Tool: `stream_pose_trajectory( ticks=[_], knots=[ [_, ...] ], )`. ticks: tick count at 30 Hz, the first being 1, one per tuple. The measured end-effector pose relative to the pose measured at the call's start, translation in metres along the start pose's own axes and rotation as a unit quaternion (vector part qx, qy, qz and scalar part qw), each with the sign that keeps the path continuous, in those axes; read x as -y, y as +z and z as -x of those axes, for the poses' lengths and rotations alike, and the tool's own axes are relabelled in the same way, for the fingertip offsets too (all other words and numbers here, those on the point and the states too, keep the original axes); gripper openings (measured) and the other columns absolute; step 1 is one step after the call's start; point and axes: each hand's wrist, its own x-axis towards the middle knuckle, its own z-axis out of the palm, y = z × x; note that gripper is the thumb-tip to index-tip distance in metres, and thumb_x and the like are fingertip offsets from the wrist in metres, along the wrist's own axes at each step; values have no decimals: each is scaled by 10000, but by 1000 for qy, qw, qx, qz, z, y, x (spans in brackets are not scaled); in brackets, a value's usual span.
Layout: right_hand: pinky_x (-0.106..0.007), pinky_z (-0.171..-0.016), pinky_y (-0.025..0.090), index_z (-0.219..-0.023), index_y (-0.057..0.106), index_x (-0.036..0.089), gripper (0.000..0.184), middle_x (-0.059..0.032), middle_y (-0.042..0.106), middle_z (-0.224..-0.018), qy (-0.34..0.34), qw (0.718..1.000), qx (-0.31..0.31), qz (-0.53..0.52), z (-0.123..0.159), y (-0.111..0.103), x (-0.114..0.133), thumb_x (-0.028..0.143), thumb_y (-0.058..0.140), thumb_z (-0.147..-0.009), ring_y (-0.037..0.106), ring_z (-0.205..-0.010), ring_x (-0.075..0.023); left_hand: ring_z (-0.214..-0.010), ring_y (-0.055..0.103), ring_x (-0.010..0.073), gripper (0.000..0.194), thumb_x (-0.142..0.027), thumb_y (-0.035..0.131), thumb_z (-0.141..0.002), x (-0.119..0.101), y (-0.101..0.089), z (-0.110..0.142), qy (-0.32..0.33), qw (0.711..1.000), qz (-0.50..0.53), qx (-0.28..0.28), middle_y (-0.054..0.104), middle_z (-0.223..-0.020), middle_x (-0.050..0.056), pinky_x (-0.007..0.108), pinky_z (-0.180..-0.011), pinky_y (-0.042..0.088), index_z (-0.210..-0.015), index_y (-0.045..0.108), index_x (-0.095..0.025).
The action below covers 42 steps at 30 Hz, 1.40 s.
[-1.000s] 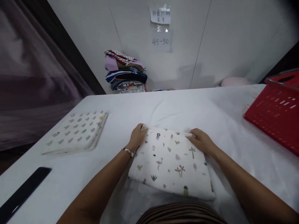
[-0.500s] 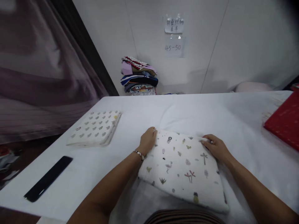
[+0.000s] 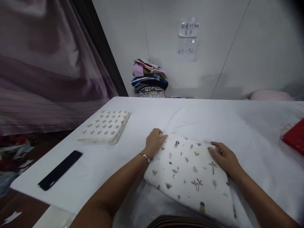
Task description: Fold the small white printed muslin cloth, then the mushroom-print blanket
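A folded white cloth (image 3: pixel 187 177) printed with a flamingo, palm trees and plants lies in front of me, its near edge close to my body. My left hand (image 3: pixel 155 142), with a bracelet at the wrist, is closed on the cloth's far left corner. At the far right corner, my right hand (image 3: pixel 224 156) grips the edge between thumb and fingers. The undersides of both corners are hidden by the fingers.
Another folded white cloth (image 3: pixel 104 128) with grey prints lies at the left on the white table (image 3: pixel 147 110). Nearer is a dark phone-like slab (image 3: pixel 60 169). A fabric stack (image 3: pixel 150 79) stands beyond the far edge, a red basket (image 3: pixel 295 136) at the right.
The view has swung left, so everything sits further right and the red basket is mostly out of frame. Both hands stay at the cloth's far corners; its right far edge lies flatter.
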Motion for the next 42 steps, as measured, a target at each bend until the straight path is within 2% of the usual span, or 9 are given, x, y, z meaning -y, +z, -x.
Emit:
stream_pose_trajectory(
  ticks=[9,13,18,22,26,29,33,36,42],
  knots=[
    [-383,-845,475,-1096,581,239,370,-64,619,-1118,-73,996,-19,52,0,5,-3,481,452,-848,558,-1042,-252,-714,533,142,232,-378,501,-841,8,10,-13,-55,997,58,21,581,-773,-2,274,-651,402,-689,498,-203],
    [-394,-824,494,-1113,572,235,368,-71,615,-1116,-79,995,-11,65,-2,5,-6,471,437,-865,556,-1039,-256,-748,575,160,167,-367,514,-833,9,10,-17,-78,994,59,47,636,-839,12,293,-672,441,-820,560,-207],
    [-462,-999,394,-1309,456,202,470,-116,490,-1326,-173,976,-61,115,9,-2,16,417,413,-893,444,-1220,-280,-1215,450,207,366,-257,421,-885,-7,2,-4,130,991,-25,-17,516,-1303,93,363,-1020,362,-1236,471,-169],
    [-464,-1085,284,-1432,287,241,569,-78,321,-1482,-270,950,14,157,18,3,34,453,391,-915,258,-1367,-260,-1373,243,228,461,-367,390,-913,-18,5,7,275,953,-105,71,363,-1460,79,433,-1136,174,-1333,402,-178],
    [-490,-1094,246,-1444,264,253,623,-76,283,-1499,-248,939,71,228,14,19,26,552,355,-905,222,-1381,-271,-1394,192,265,554,-483,308,-921,-10,18,2,218,954,-126,163,299,-1496,79,495,-1117,176,-1393,331,-195],
    [-481,-1102,231,-1433,289,244,614,-76,274,-1502,-240,939,74,234,13,23,20,552,355,-906,212,-1384,-270,-1395,188,254,538,-476,286,-926,-5,22,-1,206,959,-110,161,296,-1499,64,480,-1114,174,-1397,327,-220],
    [-492,-1092,235,-1406,348,234,565,-92,313,-1485,-230,949,97,191,12,11,29,514,366,-916,259,-1367,-283,-1345,288,240,472,-461,306,-923,-8,15,-1,209,963,-75,152,417,-1427,66,481,-1093,183,-1327,414,-241],
    [-435,-1021,350,-1347,437,252,466,-85,472,-1383,-201,961,136,133,0,-4,40,448,334,-937,431,-1263,-261,-1222,435,218,379,-438,322,-920,-13,7,-14,202,962,-57,173,582,-1255,42,478,-1089,159,-1179,542,-269],
    [-391,-886,446,-1241,555,215,458,-113,590,-1219,-109,945,270,149,-48,-19,52,412,494,-832,562,-1083,-284,-1056,558,235,317,-427,574,-746,-23,-2,-63,161,934,-28,319,648,-1138,55,316,-915,380,-994,665,-252]
  ],
)
